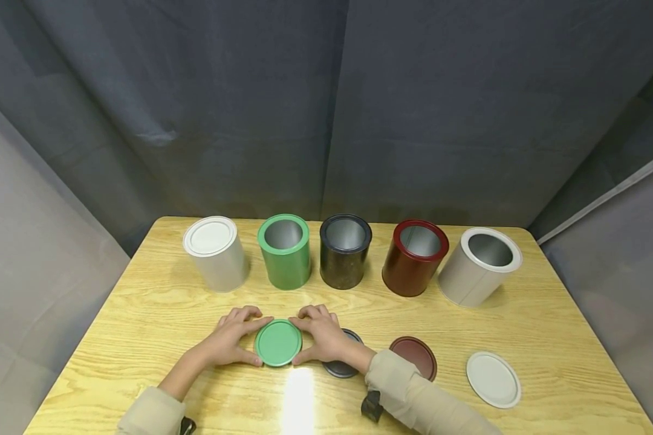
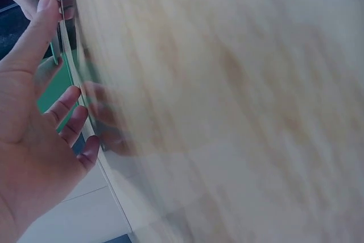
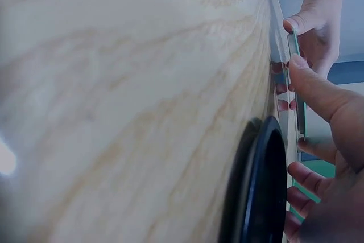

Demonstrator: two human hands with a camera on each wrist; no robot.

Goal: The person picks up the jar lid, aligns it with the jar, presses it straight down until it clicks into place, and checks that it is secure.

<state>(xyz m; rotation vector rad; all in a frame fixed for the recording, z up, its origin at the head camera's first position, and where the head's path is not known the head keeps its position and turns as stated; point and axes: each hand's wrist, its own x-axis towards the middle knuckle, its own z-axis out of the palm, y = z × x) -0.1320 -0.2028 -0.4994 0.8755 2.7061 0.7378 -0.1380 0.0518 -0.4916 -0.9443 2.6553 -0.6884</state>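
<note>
A round green lid (image 1: pixel 279 342) is level between my two hands, near the front middle of the table. My left hand (image 1: pixel 230 339) grips its left edge with thumb and index finger. On the opposite edge, the thumb and index finger of my right hand (image 1: pixel 324 336) do the same. In the right wrist view the lid (image 3: pixel 301 119) appears edge-on, slightly off the tabletop. The other fingers of both hands curl loosely beyond it. A black lid (image 1: pixel 341 368) lies partly hidden under my right wrist. Behind the hands stands an open green can (image 1: pixel 289 266).
Along the back stand a white can (image 1: pixel 217 260) with its top covered, and open black (image 1: pixel 341 266), dark red (image 1: pixel 408 272) and off-white (image 1: pixel 470 278) cans. A dark red lid (image 1: pixel 413 356), partly behind my right sleeve, and a white lid (image 1: pixel 493 379) lie to the right.
</note>
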